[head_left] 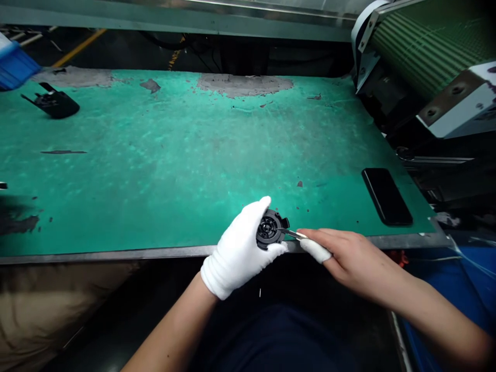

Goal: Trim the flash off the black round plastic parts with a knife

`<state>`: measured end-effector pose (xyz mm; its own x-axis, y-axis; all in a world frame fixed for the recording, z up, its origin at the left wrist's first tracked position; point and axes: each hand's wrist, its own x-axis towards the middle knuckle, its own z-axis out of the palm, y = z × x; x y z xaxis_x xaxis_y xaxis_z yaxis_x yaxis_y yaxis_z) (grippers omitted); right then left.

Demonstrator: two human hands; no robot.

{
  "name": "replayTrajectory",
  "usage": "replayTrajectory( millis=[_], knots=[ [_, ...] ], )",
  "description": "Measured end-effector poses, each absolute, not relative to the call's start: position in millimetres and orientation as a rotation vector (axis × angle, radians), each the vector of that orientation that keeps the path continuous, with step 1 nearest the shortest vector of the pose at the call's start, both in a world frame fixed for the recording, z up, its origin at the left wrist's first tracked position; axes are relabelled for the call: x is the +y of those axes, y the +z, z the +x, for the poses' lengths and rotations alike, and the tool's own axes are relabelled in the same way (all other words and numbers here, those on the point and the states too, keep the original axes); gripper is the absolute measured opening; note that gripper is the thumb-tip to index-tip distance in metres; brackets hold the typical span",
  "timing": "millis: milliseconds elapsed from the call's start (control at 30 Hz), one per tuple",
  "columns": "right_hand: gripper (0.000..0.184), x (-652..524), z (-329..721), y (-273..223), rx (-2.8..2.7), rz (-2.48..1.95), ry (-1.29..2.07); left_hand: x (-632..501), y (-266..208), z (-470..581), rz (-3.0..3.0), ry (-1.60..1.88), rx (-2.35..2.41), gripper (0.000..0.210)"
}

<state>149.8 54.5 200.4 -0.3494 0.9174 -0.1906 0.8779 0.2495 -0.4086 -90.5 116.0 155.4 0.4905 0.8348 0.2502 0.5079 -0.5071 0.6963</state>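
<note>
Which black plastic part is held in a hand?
The round black part, held in the gloved left hand; the pronged black part lies on the green table, far left.

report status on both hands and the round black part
Left hand: gripping round black part. Right hand: thin tool, tip at its face. Phone off right, out of the way.

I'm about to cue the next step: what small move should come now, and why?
Probably a short, light stroke with the slim metal tool, keeping the black round part steady. The gloved left hand grips that part, and the right hand holds the tool with its tip at the part's face.
</note>
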Motion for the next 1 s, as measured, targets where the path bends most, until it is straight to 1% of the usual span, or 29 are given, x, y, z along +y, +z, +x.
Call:
replayTrajectory(
  millis=[600,800,1000],
  knots=[
    [0.054,64.2,147.0,205.0,-2.524,-1.680,0.731,124.4,157.4,-92.1,2.244,0.707,1.031,0.088],
    [0.043,75.6,142.1,223.5,-2.558,-1.629,0.948,135.5,166.1,-93.5,2.267,0.562,0.965,0.090],
    [0.050,73.9,148.2,214.3,-2.542,-1.703,0.829,134.5,168.3,-92.3,2.219,0.573,0.981,0.088]
  ],
)
